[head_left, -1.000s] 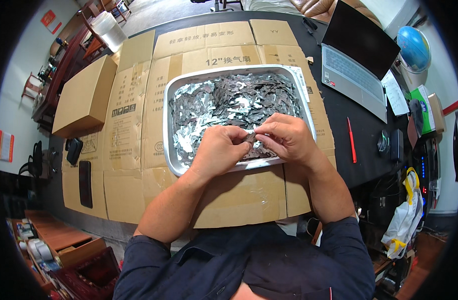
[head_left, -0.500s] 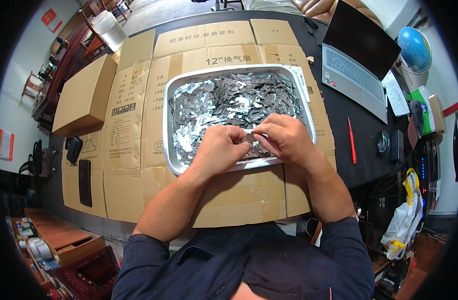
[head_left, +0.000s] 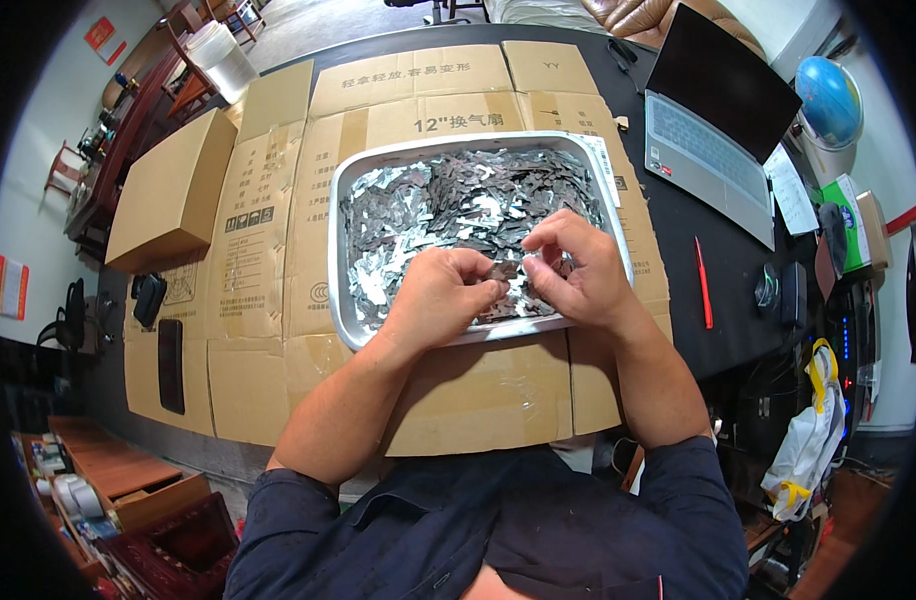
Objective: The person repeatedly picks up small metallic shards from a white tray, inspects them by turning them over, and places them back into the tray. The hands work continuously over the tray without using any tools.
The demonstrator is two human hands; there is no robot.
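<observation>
A white-rimmed tray (head_left: pixel 335 270) holds a deep heap of small flat metal pieces (head_left: pixel 458 205), some dark grey and some shiny silver. Over its near side, my left hand (head_left: pixel 440 295) pinches a small dark metal piece (head_left: pixel 502 271) between thumb and fingers. Just to the right, my right hand (head_left: pixel 583 272) is raised over the heap, its thumb and forefinger parted; I make out nothing held in it. The tray rests on a flattened cardboard sheet (head_left: pixel 458 400).
A closed cardboard box (head_left: pixel 168 190), a dark case (head_left: pixel 147 300) and a phone (head_left: pixel 171 366) lie to the left. On the right are an open laptop (head_left: pixel 703 150), a red pen-like tool (head_left: pixel 703 285) and a globe (head_left: pixel 829 98). A white bag (head_left: pixel 813 435) hangs beside the table.
My right hand has drawn away from the left, up and to the right, and its fingers have parted. My left hand stays nearly in place with its pinch.
</observation>
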